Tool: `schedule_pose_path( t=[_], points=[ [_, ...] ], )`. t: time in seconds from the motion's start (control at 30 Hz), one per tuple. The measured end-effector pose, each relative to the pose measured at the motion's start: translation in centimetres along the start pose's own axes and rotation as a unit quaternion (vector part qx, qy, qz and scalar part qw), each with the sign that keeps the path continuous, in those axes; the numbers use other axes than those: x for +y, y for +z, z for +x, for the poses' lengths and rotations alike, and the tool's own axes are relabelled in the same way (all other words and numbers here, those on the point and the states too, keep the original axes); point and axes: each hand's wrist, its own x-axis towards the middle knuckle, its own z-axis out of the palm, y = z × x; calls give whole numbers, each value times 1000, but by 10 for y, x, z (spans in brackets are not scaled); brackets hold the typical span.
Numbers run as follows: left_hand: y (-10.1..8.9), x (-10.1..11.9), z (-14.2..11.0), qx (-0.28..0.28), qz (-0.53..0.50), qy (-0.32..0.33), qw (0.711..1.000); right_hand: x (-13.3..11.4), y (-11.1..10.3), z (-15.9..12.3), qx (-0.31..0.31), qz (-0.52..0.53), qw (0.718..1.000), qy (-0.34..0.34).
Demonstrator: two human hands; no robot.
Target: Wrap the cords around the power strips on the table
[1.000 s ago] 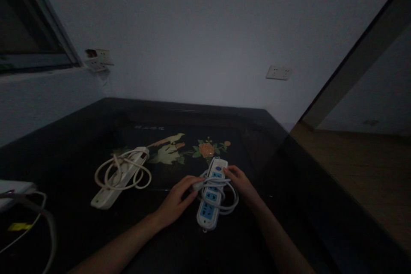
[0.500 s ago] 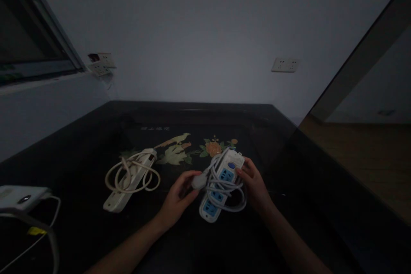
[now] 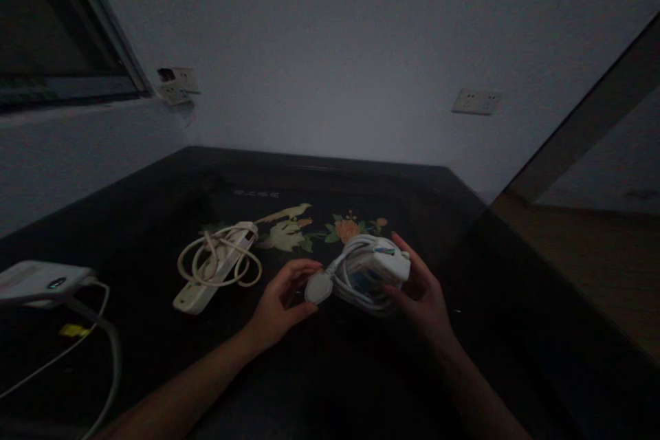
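Note:
My right hand [image 3: 420, 285] grips one end of a white power strip [image 3: 392, 264] with blue socket faces, thumb in front and fingers behind. The strip is tilted so its end points toward me, and its sockets are blurred. A pale grey cord [image 3: 355, 247] is looped around it. Between the thumb and fingers of my left hand [image 3: 283, 299] is the cord's plug [image 3: 318, 287], held just left of the strip. Farther left, a second white power strip [image 3: 193, 297] lies on the dark table with its cream cord [image 3: 252, 273] coiled over it.
The dark glossy table [image 3: 309, 385] carries a bird-and-flower print [image 3: 283, 236]. At the left edge lies a white device [image 3: 46, 280] with cables and a yellow tag [image 3: 75, 330]. Wall sockets [image 3: 477, 102] are on the wall behind, with a window [image 3: 56, 20] at left.
The held power strip has been turned from lying slanted with its sockets showing to pointing its end at me. My left hand still holds the plug. The view has shifted slightly.

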Motion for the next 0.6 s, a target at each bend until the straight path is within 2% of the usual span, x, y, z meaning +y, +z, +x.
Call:
schedule_pose_path(
  t=[0.17,0.4,0.5,0.6],
  points=[
    [-2,0,0,2,24,28,999,-1,4,-5,-45,-35,997,-61],
    [-5,-1,5,8,50,31,998,-2,5,-9,-81,-39,996,-27],
    [-4,-1,8,-8,49,37,998,-2,4,-6,-60,-12,998,-4],
    [-5,-4,7,-31,52,46,997,2,6,-3,8,10,998,55]
  ],
)
